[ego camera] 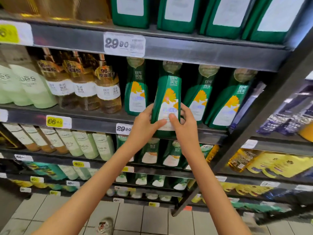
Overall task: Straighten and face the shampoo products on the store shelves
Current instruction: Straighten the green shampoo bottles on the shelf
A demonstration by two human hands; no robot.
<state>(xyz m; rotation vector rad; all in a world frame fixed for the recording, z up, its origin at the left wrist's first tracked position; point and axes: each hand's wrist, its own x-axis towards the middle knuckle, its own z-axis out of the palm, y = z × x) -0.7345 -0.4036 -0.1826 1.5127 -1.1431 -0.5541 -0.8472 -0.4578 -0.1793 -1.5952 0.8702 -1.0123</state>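
Gripping one green shampoo bottle (pixel 166 99) in both hands, just above and right of the lower price tag (pixel 124 128). On the left hand (pixel 145 122) the thumb lies across the front label and the fingers curl round the bottle's left edge. On the right hand (pixel 184 122) the thumb is on the label and the fingers wrap the right edge. Both are clamped on the bottle, neither loose. The label faces out and the body leans a little. Its base overlaps the shelf lip (pixel 94 122) that carries the tag, so it sits forward of its row; whether it rests on the shelf or is lifted clear I cannot tell. A green neighbour (pixel 135 92) stands directly above the tag, upright and label-out. The near-right bottle (pixel 198 95) and far-right bottle (pixel 228 102), further right of the tag, look partly turned aside, though the wide lens may exaggerate that. The amber pump bottles (pixel 108 92), up and left of the tag, stand close-ranked with labels out. Judgement: the task is partway through. The held bottle needs setting flush in line, and the two to its right likely want turning. The lower green bottles (pixel 152 153) below the tag are too blurred to judge.
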